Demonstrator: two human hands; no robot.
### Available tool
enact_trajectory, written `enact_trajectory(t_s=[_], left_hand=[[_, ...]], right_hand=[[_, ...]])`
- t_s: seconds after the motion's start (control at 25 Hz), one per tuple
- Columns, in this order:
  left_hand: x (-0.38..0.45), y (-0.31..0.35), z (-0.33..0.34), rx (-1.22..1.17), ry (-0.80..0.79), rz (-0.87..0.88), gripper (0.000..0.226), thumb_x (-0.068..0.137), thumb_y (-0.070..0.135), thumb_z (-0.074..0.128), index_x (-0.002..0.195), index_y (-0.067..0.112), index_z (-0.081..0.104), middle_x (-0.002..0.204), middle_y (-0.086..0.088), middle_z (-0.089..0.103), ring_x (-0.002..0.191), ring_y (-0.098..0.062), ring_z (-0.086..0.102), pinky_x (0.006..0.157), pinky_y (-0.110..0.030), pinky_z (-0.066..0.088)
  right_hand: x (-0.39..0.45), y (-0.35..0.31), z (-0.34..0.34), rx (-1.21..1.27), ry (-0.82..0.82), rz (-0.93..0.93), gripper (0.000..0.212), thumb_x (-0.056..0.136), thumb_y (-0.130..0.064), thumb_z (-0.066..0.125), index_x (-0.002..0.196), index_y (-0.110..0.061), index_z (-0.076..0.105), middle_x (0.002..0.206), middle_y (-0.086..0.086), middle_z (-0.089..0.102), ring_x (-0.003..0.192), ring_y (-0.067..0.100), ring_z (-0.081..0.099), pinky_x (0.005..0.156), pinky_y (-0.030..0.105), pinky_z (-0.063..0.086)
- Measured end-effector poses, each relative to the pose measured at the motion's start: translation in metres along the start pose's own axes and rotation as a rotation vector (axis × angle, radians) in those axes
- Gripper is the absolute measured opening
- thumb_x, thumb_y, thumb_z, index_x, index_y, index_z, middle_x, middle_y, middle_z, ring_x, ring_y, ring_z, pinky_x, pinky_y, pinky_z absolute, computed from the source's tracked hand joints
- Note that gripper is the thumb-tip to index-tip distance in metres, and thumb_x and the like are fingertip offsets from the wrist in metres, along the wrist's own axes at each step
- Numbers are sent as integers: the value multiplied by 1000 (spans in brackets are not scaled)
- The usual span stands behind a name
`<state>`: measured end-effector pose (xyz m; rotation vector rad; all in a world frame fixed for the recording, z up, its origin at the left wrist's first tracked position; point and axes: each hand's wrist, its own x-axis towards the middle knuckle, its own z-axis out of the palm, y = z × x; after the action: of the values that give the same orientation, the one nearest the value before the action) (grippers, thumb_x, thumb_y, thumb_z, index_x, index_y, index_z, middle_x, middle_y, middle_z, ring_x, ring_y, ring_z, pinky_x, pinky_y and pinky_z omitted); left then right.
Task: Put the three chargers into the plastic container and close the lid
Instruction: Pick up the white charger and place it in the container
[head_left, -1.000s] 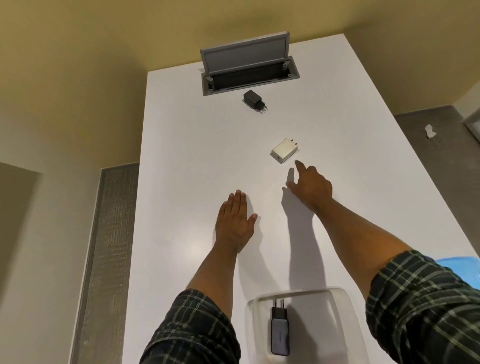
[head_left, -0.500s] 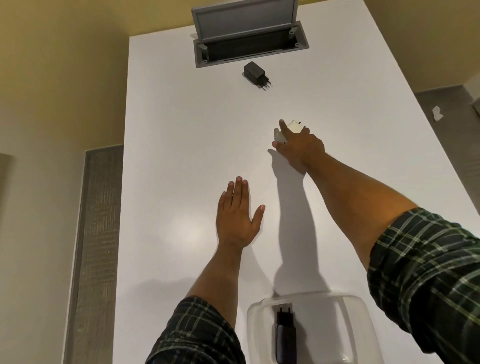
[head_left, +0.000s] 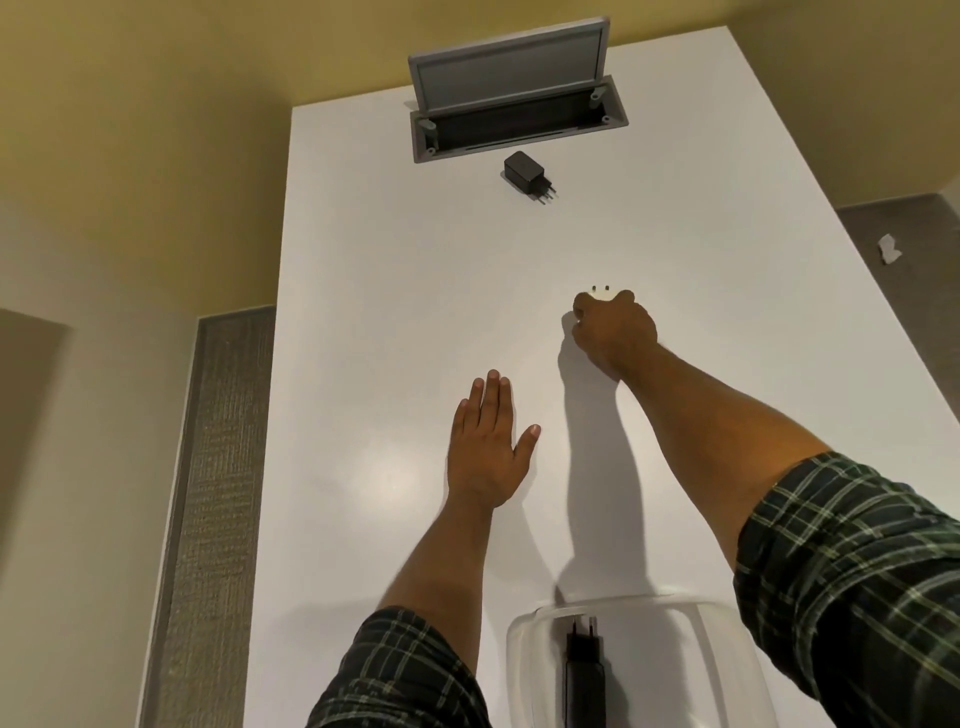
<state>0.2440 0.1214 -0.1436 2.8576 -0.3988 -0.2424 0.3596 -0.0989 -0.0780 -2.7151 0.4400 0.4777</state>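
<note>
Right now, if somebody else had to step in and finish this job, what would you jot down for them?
Right hand: closed around the white charger, far out on the white table; only its top edge and prongs show.
Left hand: empty, flat on the table.
Done: one dark charger already lies in the clear plastic container at the near edge.
Left: bring the white charger to the container, fetch the black charger lying by the open grey cable hatch, then close the lid, which is not in view.
</note>
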Motion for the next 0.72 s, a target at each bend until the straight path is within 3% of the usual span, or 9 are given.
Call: enact_trajectory(t_s=[0.12,0.24,0.4,0.48,0.6,0.72], left_hand=[[-16,-4,-4,19,-63,25,71,104,54,18,161,14,7,170,-2,0,157,-20,-2,127,-40,10],[-34,-10,-10,-22,-138,36,66,106,49,18,161,20,-3,169,5,-11,155,-14,-10,127,-37,4],[-61,-12,-22,-68,-198,30,64,107,42,24,160,23,-6,167,10,-14,155,-11,-10,127,-34,5],[-73,-11,-29,-105,-227,-5,66,107,37,31,161,22,-2,167,10,-11,156,-12,-4,126,-31,10],[-98,-15,-31,-132,-215,-97,69,105,35,37,161,15,2,169,3,-6,156,-13,3,123,-28,16],[-138,-20,-29,-105,-222,-132,70,105,40,31,160,9,1,169,-4,-5,157,-18,2,123,-27,10]], right_hand=[[-19,8,-4,-17,-48,-18,40,93,-28,45,130,-36,55,126,19,45,112,43,54,84,37,41],[-45,22,-9,123,-29,-43,43,92,-30,45,134,-39,52,123,19,48,108,41,55,85,38,41],[-90,36,-19,152,-111,-142,64,88,-40,44,144,-63,25,111,10,43,94,37,58,84,39,51],[-112,38,-24,160,-129,-186,69,81,-49,42,143,-66,18,107,9,43,89,36,59,84,42,53],[-145,40,-29,225,-119,-243,76,66,-63,37,141,-58,31,102,7,49,95,33,59,86,44,52],[-184,44,-32,266,-62,-280,58,68,-59,44,126,-50,44,92,4,51,86,29,59,76,39,50]])
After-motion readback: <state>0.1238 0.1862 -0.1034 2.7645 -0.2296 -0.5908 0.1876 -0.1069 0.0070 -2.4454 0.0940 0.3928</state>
